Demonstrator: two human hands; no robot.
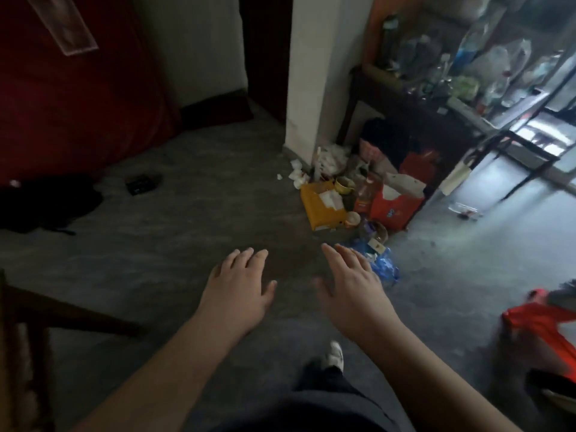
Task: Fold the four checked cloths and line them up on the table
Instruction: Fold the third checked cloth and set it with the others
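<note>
Over floor (187, 213): left hand (238, 286) and right hand (353, 294), fingers (343, 255) straight, spread, holding nothing. No checked cloths or table in view. Direction from fingers, long axis, nearer hand: cannot tell. Likely step: locating cloths.

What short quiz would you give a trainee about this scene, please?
1. True or false: the left hand and the right hand each grip a cloth.
2. The yellow box lies: A) on a table; B) on the floor beside the white pillar; C) on a chair.
3. Fill in: checked cloths in view number ___.
Key: 1 false, both hands are open and empty; 2 B; 3 zero.
</note>
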